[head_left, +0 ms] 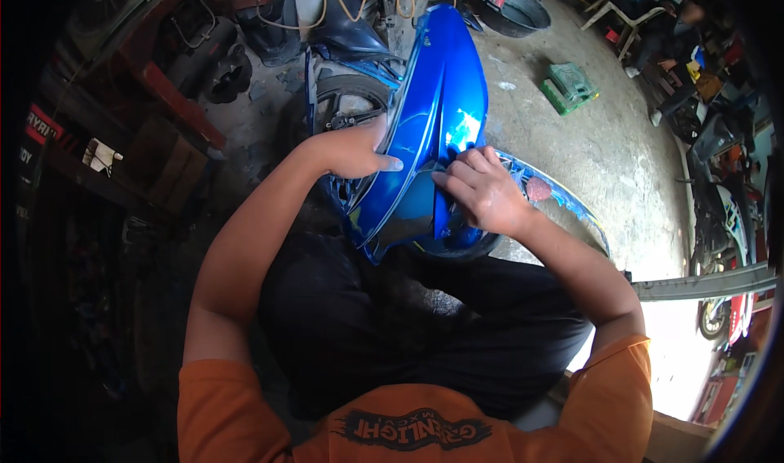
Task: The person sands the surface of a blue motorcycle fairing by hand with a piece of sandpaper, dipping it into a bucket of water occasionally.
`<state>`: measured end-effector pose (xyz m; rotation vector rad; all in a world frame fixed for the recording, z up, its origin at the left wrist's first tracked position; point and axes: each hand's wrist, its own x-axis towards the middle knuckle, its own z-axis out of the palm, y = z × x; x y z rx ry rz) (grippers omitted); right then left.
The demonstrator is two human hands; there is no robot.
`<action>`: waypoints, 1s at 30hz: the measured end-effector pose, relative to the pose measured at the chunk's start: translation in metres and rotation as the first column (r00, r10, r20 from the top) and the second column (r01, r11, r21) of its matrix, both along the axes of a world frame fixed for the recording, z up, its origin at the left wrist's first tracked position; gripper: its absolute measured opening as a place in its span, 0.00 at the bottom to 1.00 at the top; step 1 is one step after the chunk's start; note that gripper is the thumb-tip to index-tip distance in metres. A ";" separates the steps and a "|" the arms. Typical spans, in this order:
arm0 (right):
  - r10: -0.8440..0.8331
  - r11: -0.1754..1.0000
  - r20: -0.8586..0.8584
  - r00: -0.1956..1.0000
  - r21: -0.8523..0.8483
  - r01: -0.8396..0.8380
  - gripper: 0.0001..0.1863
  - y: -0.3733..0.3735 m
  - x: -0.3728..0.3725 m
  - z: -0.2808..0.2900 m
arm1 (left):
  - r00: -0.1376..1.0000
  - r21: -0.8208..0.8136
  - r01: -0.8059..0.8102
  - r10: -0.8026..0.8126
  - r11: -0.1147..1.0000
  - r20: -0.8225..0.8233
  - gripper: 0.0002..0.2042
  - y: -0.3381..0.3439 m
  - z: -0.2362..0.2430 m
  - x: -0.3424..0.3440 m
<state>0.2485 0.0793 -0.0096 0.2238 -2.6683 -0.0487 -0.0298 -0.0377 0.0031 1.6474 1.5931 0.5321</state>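
Note:
A glossy blue motorcycle fairing panel [416, 128] stands between my knees, its long end pointing away from me. My left hand [355, 149] grips its left edge: the thumb lies on the blue face and the other fingers are hidden behind. On the right side, my right hand [487, 192] is closed with curled fingers on the panel's edge near a dark gap; exactly what the fingertips pinch is hidden. Behind the panel, to the left, a wheel [347, 95] shows in part. A blue-edged curved piece [555, 193] with a red reflector [538, 189] lies right of my right hand.
On the concrete floor sits a green case [569, 87] at the right. Farther back are a black tub [523, 12] and a coiled tan hose [359, 6]. A red metal frame [175, 95] stands left. Another person [674, 42] sits at the far right, near parked motorcycles.

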 end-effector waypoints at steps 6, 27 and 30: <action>-0.238 0.969 -0.280 0.930 -0.134 0.208 0.19 0.053 -0.047 0.026 | 0.998 -0.079 -0.060 0.059 0.995 -0.012 0.47 0.006 -0.010 -0.005; -0.106 0.958 -0.004 0.994 0.269 0.103 0.09 0.014 -0.085 0.060 | 0.994 -0.005 0.023 -0.023 1.000 -0.106 0.51 -0.011 -0.010 -0.006; -0.369 0.909 -0.172 0.913 0.138 0.393 0.11 0.050 -0.092 0.080 | 0.985 0.010 0.029 -0.027 1.000 -0.173 0.54 -0.009 -0.004 0.002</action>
